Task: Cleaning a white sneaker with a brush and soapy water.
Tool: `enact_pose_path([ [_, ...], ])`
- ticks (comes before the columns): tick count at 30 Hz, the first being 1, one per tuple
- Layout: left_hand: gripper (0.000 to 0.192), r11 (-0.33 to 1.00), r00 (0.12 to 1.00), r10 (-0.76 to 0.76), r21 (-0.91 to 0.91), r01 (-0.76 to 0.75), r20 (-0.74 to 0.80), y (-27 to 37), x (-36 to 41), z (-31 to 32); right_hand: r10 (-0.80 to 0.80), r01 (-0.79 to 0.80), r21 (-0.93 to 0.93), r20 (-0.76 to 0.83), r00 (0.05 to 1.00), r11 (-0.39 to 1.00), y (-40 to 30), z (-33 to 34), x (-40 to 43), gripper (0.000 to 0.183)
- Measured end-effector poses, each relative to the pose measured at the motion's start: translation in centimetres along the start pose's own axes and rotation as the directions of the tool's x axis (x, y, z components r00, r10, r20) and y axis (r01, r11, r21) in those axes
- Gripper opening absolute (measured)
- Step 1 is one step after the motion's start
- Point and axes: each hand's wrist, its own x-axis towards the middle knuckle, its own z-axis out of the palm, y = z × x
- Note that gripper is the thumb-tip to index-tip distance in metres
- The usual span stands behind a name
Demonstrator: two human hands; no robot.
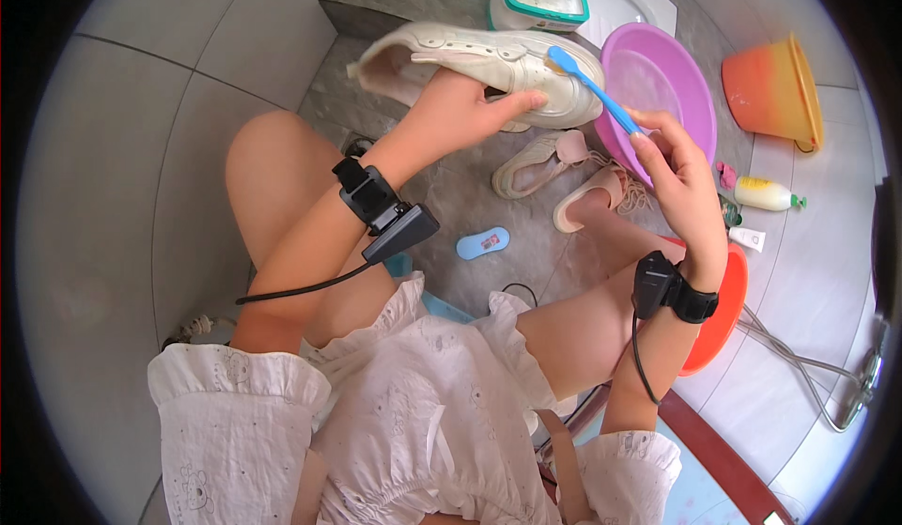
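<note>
My left hand [461, 113] grips a white lace-up shoe [514, 49] from its near side, fingers inside the opening and thumb on the outside. The shoe is raised on its side, toe to the right, its eyelets without laces. In my right hand [673, 162] is a blue toothbrush [602, 95], pinched by the handle end. Its bristles rest against the shoe's upper near the toe. Below on the floor lies a second pale shoe [518, 173], partly hidden by the raised one.
A purple basin [697, 95] stands right of the shoe, near an orange bucket [757, 88]. Behind is an open teal-rimmed tub [497, 14] of white contents. A pump bottle [764, 194], a white tube [747, 238], a red basin [722, 321] and a shower head [863, 387] are at right.
</note>
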Motion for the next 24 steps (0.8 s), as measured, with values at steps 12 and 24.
enact_pose_path([
  [12, 0.063, -0.117, 0.647, -0.597, -0.85, 0.514, 0.474, -0.3, 1.6, -2.2, -0.031, 0.011, -0.083, -0.246, 0.969, 0.996, -0.1, 4.8, 0.5, 0.023],
  [24, 0.031, 0.007, 0.573, -0.778, -0.91, 0.415, 0.256, -2.9, 1.2, -1.7, -0.046, 0.025, -0.06, -0.383, 0.923, 0.998, 1.0, 3.2, 0.9, 0.024],
])
